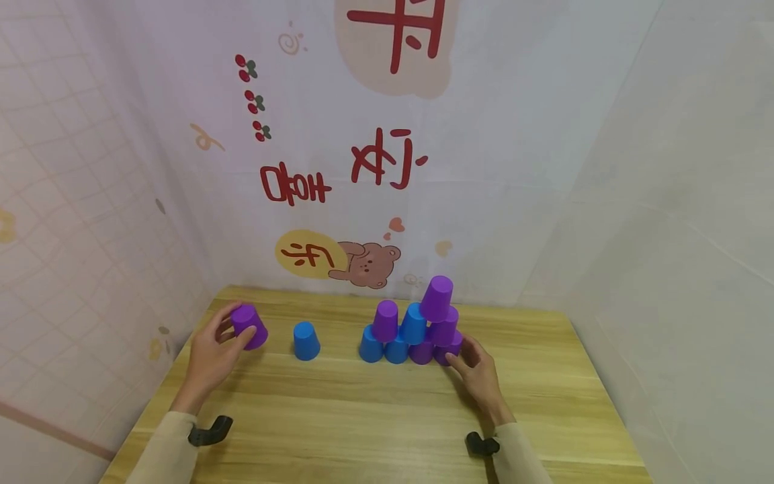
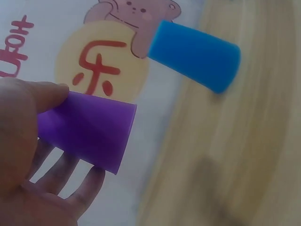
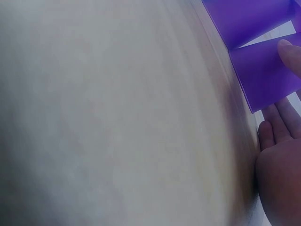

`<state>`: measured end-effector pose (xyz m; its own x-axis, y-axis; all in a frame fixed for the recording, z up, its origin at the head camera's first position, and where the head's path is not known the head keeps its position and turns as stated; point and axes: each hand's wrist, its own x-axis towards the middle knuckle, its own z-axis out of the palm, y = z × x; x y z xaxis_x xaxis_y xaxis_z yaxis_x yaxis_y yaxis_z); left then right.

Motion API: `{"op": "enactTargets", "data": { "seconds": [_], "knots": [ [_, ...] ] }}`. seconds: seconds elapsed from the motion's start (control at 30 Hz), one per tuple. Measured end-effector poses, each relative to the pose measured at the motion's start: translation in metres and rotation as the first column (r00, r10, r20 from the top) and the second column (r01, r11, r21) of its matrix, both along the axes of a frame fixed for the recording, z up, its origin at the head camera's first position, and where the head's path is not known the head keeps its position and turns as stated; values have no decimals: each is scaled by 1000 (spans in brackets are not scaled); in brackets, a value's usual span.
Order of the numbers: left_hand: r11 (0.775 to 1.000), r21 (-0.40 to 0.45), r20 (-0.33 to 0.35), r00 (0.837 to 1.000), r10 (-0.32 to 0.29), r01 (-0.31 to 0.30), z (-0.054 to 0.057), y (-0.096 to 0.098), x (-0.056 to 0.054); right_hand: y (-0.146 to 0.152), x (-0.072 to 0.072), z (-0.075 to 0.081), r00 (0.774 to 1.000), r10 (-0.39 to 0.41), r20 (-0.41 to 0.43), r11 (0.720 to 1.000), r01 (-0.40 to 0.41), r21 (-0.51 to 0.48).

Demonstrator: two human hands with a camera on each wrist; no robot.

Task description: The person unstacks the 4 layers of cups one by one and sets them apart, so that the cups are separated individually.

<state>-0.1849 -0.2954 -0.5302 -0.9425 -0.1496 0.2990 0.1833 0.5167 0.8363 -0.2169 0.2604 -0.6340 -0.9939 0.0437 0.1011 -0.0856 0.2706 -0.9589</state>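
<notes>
On the left, my left hand (image 1: 210,351) holds an upside-down purple cup (image 1: 249,328) between thumb and fingers. The left wrist view shows the cup (image 2: 94,127) raised off the table, its rim facing away from the palm. A lone blue cup (image 1: 306,341) stands upside down to its right. My right hand (image 1: 482,378) grips the purple cup (image 1: 446,355) at the right end of a stack's bottom row, thumb in front. This row has blue cups (image 1: 396,350) on its left half. Three cups form the second row, and one purple cup (image 1: 437,300) tops its right pair.
The wooden table (image 1: 363,423) meets a white printed cloth (image 1: 496,202) behind the stack. More pale cloth hangs at both sides. A black strap (image 1: 210,431) is on the left wrist and another (image 1: 482,444) on the right.
</notes>
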Motion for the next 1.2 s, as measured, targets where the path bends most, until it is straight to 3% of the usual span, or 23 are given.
{"op": "enactTargets", "data": {
  "seconds": [0.3, 0.6, 1.2],
  "knots": [
    [1000, 12, 92, 996, 15, -16, -21, -4, -2, 0, -1, 0, 1000, -6, 11, 1000, 6, -4],
    [998, 43, 35, 999, -35, 34, -41, -2, -7, 0, 0, 2, 1000, -6, 30, 1000, 6, -9],
    [988, 116, 90, 989, -117, 106, -56, 29, -16, 0, -2, -1, 999, 0, 35, 999, 1, -33]
  ]
}}
